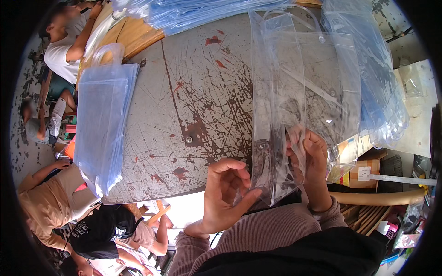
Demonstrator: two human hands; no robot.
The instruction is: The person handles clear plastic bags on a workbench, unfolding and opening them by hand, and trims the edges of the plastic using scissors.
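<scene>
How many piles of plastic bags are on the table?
3. One pile lies at the table's left edge, one along the far edge, one on the right. More may be hidden outside the view.

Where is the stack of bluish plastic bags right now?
In the head view, the stack of bluish plastic bags lies on the left end of the scratched grey table, well left of the left hand.

My left hand (224,193) is raised in front of me, palm turned inward, fingers curled and thumb stretched right in a pinch. My right hand (314,162) stands upright beside it, fingers bent closed. Both forearms wear ribbed mauve sleeves (258,234).
</scene>
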